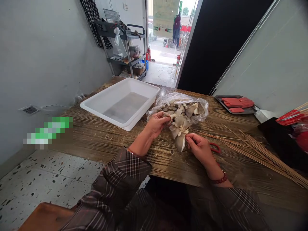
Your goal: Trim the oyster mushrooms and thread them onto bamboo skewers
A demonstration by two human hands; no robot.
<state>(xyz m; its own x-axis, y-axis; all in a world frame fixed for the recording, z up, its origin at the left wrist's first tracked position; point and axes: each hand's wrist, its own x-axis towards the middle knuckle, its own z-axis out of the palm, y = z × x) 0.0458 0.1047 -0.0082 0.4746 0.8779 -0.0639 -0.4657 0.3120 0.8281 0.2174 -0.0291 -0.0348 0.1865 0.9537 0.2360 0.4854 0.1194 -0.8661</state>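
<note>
A clear plastic bag [203, 106] lies open on the wooden table, full of grey oyster mushrooms [179, 120]. My left hand [157, 123] is closed in a pinch on a pale mushroom stem at the bag's near edge. Lower and to the right, my right hand [198, 146] pinches the rim of an oyster mushroom cap [180, 142] that hangs toward me. A red handle [215, 147], perhaps of scissors, shows partly behind my right hand.
Left of the bag stands a white plastic tub [130, 123]. Bamboo skewers [262, 152] lie spread on the right, near a black box [276, 138]. A dark tray [243, 110] of pink-red pieces sits farther back. Beyond the wooden table [110, 141] is a shelved cart [120, 35].
</note>
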